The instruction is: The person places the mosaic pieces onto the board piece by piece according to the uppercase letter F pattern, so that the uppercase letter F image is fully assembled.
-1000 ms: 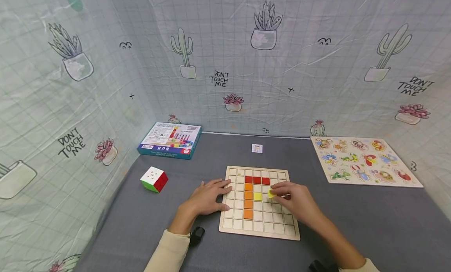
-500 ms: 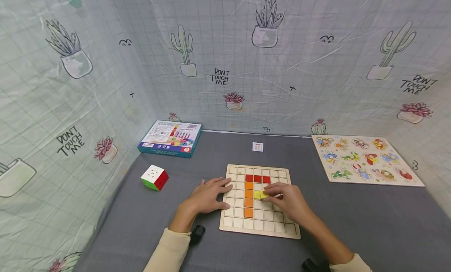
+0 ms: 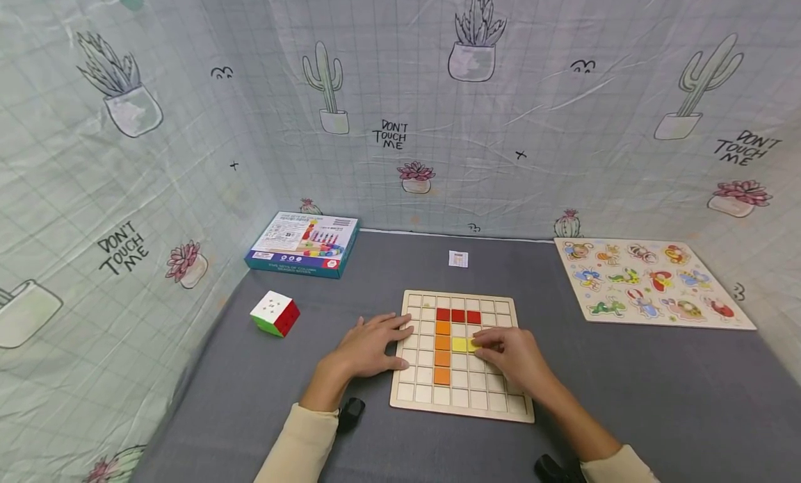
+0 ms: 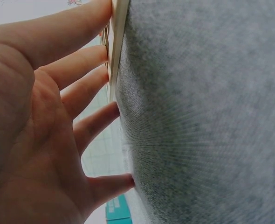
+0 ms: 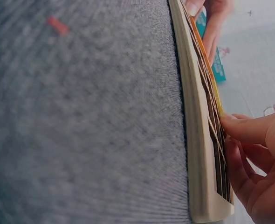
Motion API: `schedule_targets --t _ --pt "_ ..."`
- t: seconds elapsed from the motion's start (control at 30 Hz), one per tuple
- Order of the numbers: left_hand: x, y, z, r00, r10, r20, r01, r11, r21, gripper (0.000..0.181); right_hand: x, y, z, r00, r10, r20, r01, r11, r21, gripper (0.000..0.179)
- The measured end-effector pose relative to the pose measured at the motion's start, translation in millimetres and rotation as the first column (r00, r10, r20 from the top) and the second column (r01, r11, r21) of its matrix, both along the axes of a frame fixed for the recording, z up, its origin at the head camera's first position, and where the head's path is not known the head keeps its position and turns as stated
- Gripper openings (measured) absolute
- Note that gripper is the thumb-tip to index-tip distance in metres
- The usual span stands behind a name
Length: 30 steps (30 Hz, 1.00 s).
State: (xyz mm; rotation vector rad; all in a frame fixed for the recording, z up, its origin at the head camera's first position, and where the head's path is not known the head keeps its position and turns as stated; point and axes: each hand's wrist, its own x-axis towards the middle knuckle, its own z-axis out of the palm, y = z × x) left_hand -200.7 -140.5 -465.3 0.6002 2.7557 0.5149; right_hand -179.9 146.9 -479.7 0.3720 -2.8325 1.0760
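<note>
A square wooden grid board [image 3: 416, 394] lies on the grey cloth in the head view. Set in its cells are a row of red tiles [image 3: 458, 316], a column of orange tiles [image 3: 442, 358] and a yellow tile [image 3: 459, 345]. My right hand [image 3: 516, 354] pinches a second yellow tile [image 3: 472, 345] at the cell just right of the first; fingertips partly cover it. Spread fingers of my left hand [image 3: 369, 347] rest along the board's left edge; the left wrist view shows the palm [image 4: 44, 135] and the board's side.
A scrambled-looking cube puzzle [image 3: 275, 314] sits left of the board, with a flat game box [image 3: 303, 245] behind it. A small printed card [image 3: 458, 259] lies beyond the board. An insect picture board [image 3: 653, 281] lies at the back right.
My right hand has carried the second yellow tile leftward, over the edge of the first, and lowered it into place beside it. The left hand has stayed put.
</note>
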Motion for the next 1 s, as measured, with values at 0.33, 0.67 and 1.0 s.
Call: schedule_targets --t 0.33,0.67,1.0 --pt "1.7 0.2 3.2 1.0 -0.003 0.0 0.003 1.0 0.007 0.069 0.6 -1.0 1.1 1.0 -0.012 0.006 0.012 1.0 0.011 0.016" --pt "2.4 0.3 3.3 1.0 -0.003 -0.003 0.003 1.0 -0.003 0.069 0.4 -1.4 0.6 1.0 -0.015 0.012 0.015 1.0 0.019 0.015" --pt "1.6 -0.2 1.2 1.0 -0.004 0.001 0.004 1.0 0.0 0.069 -0.7 -1.1 -0.1 1.0 -0.008 0.019 0.007 1.0 0.012 0.014"
